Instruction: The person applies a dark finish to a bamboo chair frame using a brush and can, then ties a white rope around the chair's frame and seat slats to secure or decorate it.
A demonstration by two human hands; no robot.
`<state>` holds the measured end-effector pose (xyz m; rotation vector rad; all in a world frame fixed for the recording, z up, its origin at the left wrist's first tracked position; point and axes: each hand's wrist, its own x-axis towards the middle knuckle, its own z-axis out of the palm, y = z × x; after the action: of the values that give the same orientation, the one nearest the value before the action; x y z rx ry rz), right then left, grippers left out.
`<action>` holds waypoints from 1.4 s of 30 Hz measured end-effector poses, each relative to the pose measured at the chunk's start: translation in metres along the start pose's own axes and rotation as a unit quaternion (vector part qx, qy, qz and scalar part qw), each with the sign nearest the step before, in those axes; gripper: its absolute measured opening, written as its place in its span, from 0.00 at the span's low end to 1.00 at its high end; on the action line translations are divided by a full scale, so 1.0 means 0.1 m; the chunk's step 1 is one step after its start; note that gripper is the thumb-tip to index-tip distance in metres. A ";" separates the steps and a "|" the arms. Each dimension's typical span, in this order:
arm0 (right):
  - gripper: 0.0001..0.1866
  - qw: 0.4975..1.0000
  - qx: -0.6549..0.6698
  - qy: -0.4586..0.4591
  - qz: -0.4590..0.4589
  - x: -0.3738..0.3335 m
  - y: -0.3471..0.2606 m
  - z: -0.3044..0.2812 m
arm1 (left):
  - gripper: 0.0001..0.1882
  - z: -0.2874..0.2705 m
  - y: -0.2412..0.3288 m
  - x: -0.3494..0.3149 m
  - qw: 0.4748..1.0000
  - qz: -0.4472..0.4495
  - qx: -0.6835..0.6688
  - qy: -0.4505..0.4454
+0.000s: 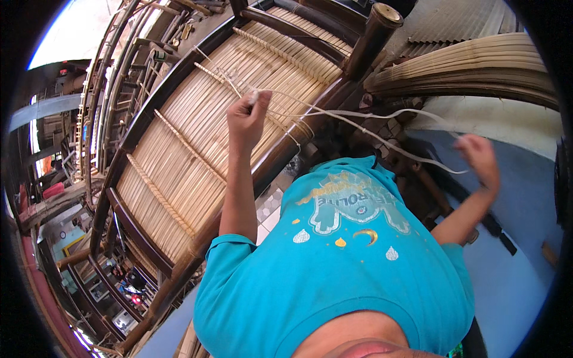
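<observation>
Pale, narrow strips of what looks like rattan (364, 130) loop from the slatted panel toward my right side. My left hand (246, 116) is closed in a pinch on a strip, just above the panel. Away to the right, my right hand (480, 160) has its fingers curled at the end of a strip, somewhat blurred. Between the two hands the strips hang in loose curves. The panel of light bamboo slats (197, 125) sits in a dark bamboo frame (138, 116). Twisted bindings (158, 194) run across the slats; loose strip ends lie near my left hand.
A thick bamboo post (373, 45) rises at the panel's far right corner. Beyond it lies a bundle of split bamboo (471, 65). More bamboo frames (110, 89) stand at the left. A pale blue surface (507, 286) lies at my right.
</observation>
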<state>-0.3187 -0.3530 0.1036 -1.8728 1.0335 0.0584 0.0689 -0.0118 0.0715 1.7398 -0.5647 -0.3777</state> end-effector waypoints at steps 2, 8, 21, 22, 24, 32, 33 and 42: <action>0.19 0.972 -0.201 -0.123 -0.010 0.57 0.20 0.64 | 0.12 0.07 0.01 -0.18 1.000 -0.018 0.004 0.020; 0.32 0.900 -0.060 -0.395 -0.172 1.47 0.49 3.19 | 0.18 0.12 0.01 -0.41 0.996 -0.021 -0.012 0.081; 0.46 0.848 0.332 -0.410 -0.047 1.01 0.16 4.30 | 0.21 0.22 -0.17 -0.51 0.986 -0.011 0.121 0.116; 0.44 0.848 0.327 -0.413 -0.049 1.02 0.15 4.30 | 0.21 0.25 -0.11 -0.52 0.985 -0.004 0.123 0.121; 0.39 0.840 0.347 -0.416 -0.041 1.08 0.09 4.32 | 0.20 0.28 -0.08 -0.52 0.985 0.003 0.121 0.124; 0.19 0.888 0.137 -0.403 -0.172 1.50 0.15 4.64 | 0.17 0.47 0.13 -0.61 0.988 0.014 0.089 0.124; 0.19 0.886 0.100 -0.391 -0.228 1.65 0.30 4.59 | 0.16 0.56 0.18 -0.66 0.991 0.029 0.056 0.117; 0.19 0.849 0.269 -0.455 -0.024 1.40 -1.14 2.55 | 0.09 0.90 0.37 -1.08 0.983 0.103 0.011 -0.150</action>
<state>-0.0585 -0.2271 -0.0136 -1.1158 0.2765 0.5215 -0.0750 -0.0313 0.0805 1.6364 -0.9615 -0.4906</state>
